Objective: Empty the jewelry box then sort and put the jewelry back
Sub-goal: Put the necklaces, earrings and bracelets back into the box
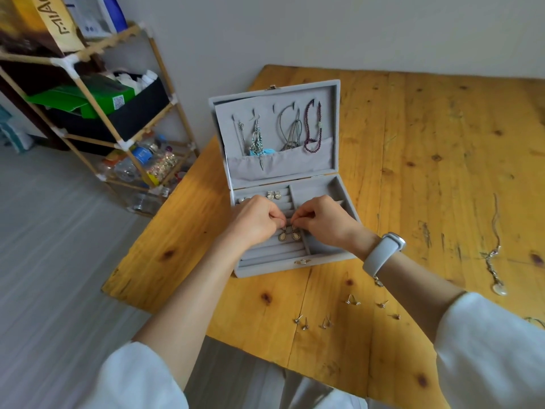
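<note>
A grey velvet jewelry box (318,262) stands open on the wooden table (413,172). Necklaces and long earrings (290,128) hang inside its lid. Both hands are over the ring rolls in the box's left half. My left hand (256,221) pinches the top of one teardrop earring (283,236). My right hand (324,219) pinches its twin (295,235). Both earrings lie against the rolls. Two silver studs (273,195) sit in the back row. Several small stud earrings (324,317) lie on the table before the box.
A chain necklace with a pale pendant (495,261) lies on the table to the right. A bamboo shelf (118,113) with boxes and bottles stands left of the table, by the wall. My right wrist bears a grey watch (383,252).
</note>
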Demonstrator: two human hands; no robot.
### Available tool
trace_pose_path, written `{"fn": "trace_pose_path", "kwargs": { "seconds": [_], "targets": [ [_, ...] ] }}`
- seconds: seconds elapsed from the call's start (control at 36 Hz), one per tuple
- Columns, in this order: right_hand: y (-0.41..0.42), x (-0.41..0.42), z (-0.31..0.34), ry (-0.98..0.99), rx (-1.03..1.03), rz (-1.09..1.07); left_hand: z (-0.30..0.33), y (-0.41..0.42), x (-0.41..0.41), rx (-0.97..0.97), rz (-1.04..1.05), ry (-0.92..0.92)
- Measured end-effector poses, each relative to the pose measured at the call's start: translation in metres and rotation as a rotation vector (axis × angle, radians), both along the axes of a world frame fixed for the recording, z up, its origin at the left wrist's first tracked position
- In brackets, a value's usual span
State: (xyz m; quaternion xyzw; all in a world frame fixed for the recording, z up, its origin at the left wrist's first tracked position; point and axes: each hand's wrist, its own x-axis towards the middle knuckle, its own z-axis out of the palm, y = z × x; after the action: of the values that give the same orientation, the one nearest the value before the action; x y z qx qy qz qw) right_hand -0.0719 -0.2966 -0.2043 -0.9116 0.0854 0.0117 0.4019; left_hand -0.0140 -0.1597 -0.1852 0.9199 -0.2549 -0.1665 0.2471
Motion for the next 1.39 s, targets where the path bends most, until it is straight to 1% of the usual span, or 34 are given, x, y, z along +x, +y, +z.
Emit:
{"fn": "trace_pose_path", "kwargs": {
  "seconds": [0.11,0.19,0.31,0.44,0.53,0.64,0.75,0.86,0.94,1.0,1.11,1.25,1.39],
  "targets": [
    [0.0,0.003,-0.002,0.022,0.001,-0.007,0.001,-0.002,0.0,0.016,-0.001,-0.03],
    [0.002,0.004,-0.004,0.016,-0.023,-0.016,0.001,-0.002,-0.001,-0.01,0.033,-0.046],
    [0.004,0.003,-0.006,-0.026,-0.086,-0.037,-0.002,0.004,-0.002,-0.095,0.077,-0.101],
    [0.007,-0.004,-0.006,-0.109,-0.19,-0.031,0.0,0.019,-0.004,-0.285,0.173,-0.179],
    [0.009,-0.007,-0.005,-0.141,-0.211,-0.028,-0.006,0.036,-0.007,-0.33,0.224,-0.255],
    [0.01,-0.009,-0.005,-0.148,-0.211,-0.028,-0.021,0.058,-0.019,-0.291,0.211,-0.388],
    [0.01,-0.016,-0.009,-0.229,-0.207,-0.033,-0.034,0.069,-0.029,-0.256,0.096,-0.461],
    [0.012,-0.026,-0.012,-0.347,-0.279,0.013,-0.041,0.073,-0.035,-0.157,0.002,-0.559],
    [0.015,-0.029,-0.016,-0.371,-0.34,0.075,-0.043,0.071,-0.035,-0.091,-0.011,-0.62],
    [0.016,-0.029,-0.018,-0.381,-0.417,0.096,-0.043,0.069,-0.035,-0.07,-0.001,-0.652],
    [0.018,-0.028,-0.02,-0.449,-0.584,0.107,-0.044,0.067,-0.038,-0.05,-0.001,-0.693],
    [0.019,-0.03,-0.023,-0.466,-0.665,0.121,-0.046,0.07,-0.039,-0.006,-0.022,-0.713],
    [0.019,-0.031,-0.023,-0.433,-0.7,0.13,-0.046,0.074,-0.039,-0.03,-0.04,-0.739]
  ]
}}
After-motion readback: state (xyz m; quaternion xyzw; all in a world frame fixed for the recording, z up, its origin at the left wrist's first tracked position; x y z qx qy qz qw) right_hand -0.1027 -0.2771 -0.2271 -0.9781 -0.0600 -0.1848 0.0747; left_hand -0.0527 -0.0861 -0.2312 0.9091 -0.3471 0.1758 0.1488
